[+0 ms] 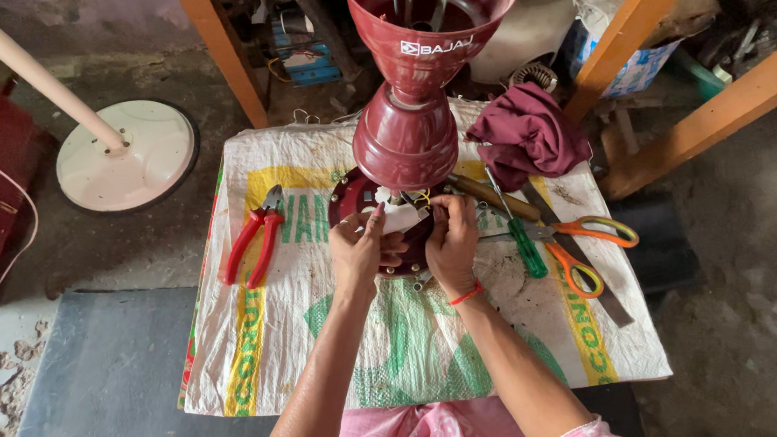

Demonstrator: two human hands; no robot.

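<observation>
A dark red fan motor housing [409,132] stands upright on its round base plate [349,198] in the middle of a woven sack [418,338] spread as a work mat. My left hand [360,249] pinches a small white part with wires [399,214] at the foot of the housing. My right hand [451,239], with a red thread at the wrist, grips the same white part from the right side. Both hands rest over the base plate.
Red-handled pliers [255,244] lie left of the housing. A green screwdriver [521,235], orange scissors [578,244] and a wooden-handled tool lie to the right, with a maroon cloth [527,136] behind. A white fan stand base [130,152] sits on the floor; orange wooden beams [675,62] cross at right.
</observation>
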